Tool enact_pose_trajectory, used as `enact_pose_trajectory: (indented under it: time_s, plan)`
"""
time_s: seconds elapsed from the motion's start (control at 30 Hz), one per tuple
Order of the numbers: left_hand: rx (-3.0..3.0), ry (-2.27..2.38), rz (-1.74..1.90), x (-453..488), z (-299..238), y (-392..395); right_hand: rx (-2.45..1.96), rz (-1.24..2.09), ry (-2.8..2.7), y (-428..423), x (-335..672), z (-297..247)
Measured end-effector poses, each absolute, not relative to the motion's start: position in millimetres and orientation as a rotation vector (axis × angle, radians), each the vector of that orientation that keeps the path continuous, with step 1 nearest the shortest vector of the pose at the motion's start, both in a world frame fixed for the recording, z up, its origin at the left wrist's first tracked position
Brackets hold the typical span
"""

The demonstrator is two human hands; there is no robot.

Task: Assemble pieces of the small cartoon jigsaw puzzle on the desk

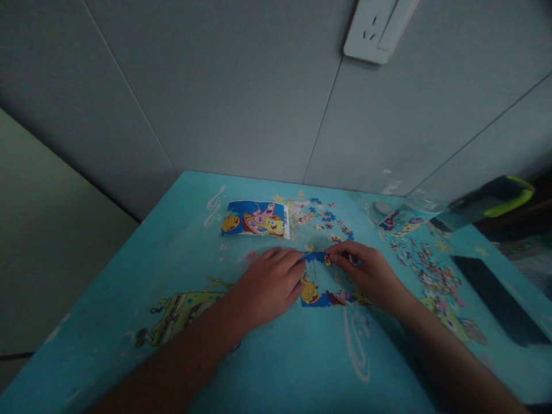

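Note:
In the head view, my left hand (273, 282) lies palm down over the left side of a partly joined jigsaw puzzle (317, 299). Its fingers are stretched out, and the fingertips touch the blue top strip (314, 256). My right hand (366, 270) pinches a small puzzle piece (328, 260), blue and yellow, at the right end of that strip. Yellow and dark red printing shows along the puzzle's lower edge, and the table shows through its middle. My hands cover parts of the left and right sides. Just beyond lies the cartoon reference picture (259, 219).
Loose blue pieces (328, 217) are scattered behind the puzzle. Many mixed pieces (435, 270) spread at the right, beside a dark flat slab (500, 299). A clear printed container (405, 219) and a dark object with a lime edge (487, 201) stand near the wall (241, 103).

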State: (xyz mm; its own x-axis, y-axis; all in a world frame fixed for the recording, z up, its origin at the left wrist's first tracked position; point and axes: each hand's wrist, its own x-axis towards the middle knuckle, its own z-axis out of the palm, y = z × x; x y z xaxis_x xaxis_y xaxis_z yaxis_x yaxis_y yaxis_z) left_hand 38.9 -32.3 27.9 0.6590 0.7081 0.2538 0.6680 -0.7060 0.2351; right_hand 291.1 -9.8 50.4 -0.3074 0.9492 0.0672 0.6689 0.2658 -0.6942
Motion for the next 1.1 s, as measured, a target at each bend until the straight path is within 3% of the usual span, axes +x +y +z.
enact_pose_trajectory:
  time_s: [0.27,0.8,1.1]
  plan:
    - [2.735,1.127,0.486,36,23,-31,-1.775,0.097,-1.881,27,357,43]
    - [2.776,1.13,0.526,33,12,-27,-1.785,0.122,-1.953,57,376,11]
    - [2.787,1.114,0.51,31,9,-25,-1.761,-0.001,-1.943,46,380,36]
